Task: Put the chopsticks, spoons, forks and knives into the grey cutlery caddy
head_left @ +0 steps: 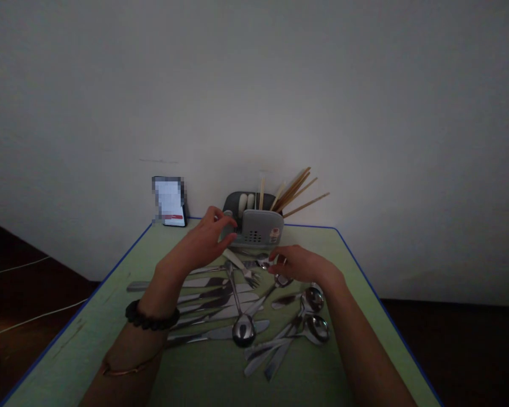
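A: so where's the left hand [207,238] at?
B: front left of the cutlery holder [263,226], thumb and fingers apart. chopsticks [294,187] poke out its right end.
A: and the right hand [299,263]?
B: right by a spoon [263,260], fingertips apart too, can't tell if it's touching. knives [220,333] and big spoons [316,328] lie nearer the person on the green table [207,381].

Between the left hand [210,237] and right hand [299,263] a gap opens, blocked just beyond by the grey caddy [261,226]; chopsticks [294,189] jut out beyond the right; knives [223,333] and spoons [316,329] crowd the bench [358,271] nearer than both; bare surface lies outward of each, a phone [169,200] beyond the left.
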Motion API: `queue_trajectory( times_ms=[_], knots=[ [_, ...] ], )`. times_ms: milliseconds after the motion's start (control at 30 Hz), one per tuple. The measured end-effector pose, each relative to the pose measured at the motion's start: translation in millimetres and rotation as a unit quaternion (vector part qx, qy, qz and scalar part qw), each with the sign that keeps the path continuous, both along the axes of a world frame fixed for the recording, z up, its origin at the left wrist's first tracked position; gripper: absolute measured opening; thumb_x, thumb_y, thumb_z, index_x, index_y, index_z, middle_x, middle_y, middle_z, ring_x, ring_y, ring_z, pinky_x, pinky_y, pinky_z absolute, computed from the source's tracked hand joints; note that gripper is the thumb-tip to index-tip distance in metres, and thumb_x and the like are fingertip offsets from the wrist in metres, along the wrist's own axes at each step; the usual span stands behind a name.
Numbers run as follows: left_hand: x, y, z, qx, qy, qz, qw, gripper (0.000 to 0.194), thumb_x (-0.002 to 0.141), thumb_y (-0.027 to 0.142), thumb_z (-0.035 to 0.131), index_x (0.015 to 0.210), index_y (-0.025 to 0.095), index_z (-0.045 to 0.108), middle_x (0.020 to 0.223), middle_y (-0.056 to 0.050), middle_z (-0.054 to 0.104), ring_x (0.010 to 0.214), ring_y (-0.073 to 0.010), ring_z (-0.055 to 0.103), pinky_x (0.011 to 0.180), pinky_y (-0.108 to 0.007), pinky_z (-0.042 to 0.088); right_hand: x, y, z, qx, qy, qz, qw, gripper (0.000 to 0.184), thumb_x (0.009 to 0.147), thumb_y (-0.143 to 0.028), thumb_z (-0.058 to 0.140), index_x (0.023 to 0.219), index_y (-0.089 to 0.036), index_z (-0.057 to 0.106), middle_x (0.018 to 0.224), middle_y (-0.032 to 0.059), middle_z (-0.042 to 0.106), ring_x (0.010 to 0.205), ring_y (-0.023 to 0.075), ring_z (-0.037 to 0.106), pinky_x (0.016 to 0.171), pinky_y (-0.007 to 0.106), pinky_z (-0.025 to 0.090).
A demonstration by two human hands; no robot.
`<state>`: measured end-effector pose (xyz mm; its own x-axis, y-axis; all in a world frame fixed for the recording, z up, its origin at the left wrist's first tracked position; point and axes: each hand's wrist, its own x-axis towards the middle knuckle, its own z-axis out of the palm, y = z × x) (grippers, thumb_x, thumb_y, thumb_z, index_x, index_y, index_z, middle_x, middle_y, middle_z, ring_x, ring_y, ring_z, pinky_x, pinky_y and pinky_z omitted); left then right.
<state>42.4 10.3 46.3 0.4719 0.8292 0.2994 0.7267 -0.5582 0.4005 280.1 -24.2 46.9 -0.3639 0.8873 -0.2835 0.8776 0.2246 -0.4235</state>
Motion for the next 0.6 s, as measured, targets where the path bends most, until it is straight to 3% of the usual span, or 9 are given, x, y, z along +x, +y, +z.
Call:
queue_trajectory(
  times_ms=[133,267,433,600],
  knots=[
    [12.8,-2.4,-11.0,-0.110,0.069,-0.079,0.988,0.031,0.087,0.033,0.047,0.110,0.017,0.059,0.110,-0.009,0.050,0.096,-0.0197,0.056,0.094,-0.037,0.043,-8.9,2.7,-15.1,0.026,-0.034,0.001,0.999,0.029,0.078,-0.029,0.062,0.103,-0.014,0.064,0.104,0.0119,0.067,0.090,0.0222,0.063,0.076,0.028,0.045],
    [19.6,4.5,-31.1,-0.195,0.162,-0.095,0.963,0.034,0.082,0.025,0.054,0.115,0.018,0.059,0.121,-0.010,0.054,0.108,-0.0216,0.054,0.099,-0.033,0.040,-15.1,5.6,-26.7,0.027,-0.035,0.000,0.999,0.038,0.077,-0.027,0.064,0.112,-0.014,0.059,0.115,0.0129,0.061,0.100,0.0222,0.059,0.082,0.028,0.043],
    [17.8,13.6,-42.8,-0.213,0.215,-0.063,0.951,0.025,0.074,0.017,0.060,0.099,0.018,0.065,0.112,-0.009,0.059,0.098,-0.0213,0.058,0.089,-0.029,0.044,-11.7,8.1,-25.2,-0.015,-0.054,-0.001,0.998,0.029,0.078,-0.028,0.060,0.104,-0.015,0.063,0.099,0.0095,0.068,0.086,0.0203,0.063,0.069,0.025,0.044],
    [17.1,12.3,-40.6,-0.199,0.226,-0.040,0.953,0.023,0.070,0.015,0.064,0.092,0.018,0.065,0.111,-0.010,0.059,0.102,-0.0241,0.056,0.085,-0.030,0.045,-7.2,4.7,-15.7,-0.035,-0.058,0.000,0.998,0.031,0.080,-0.032,0.060,0.106,-0.016,0.064,0.099,0.0081,0.069,0.084,0.0186,0.064,0.067,0.023,0.044]
  ],
)
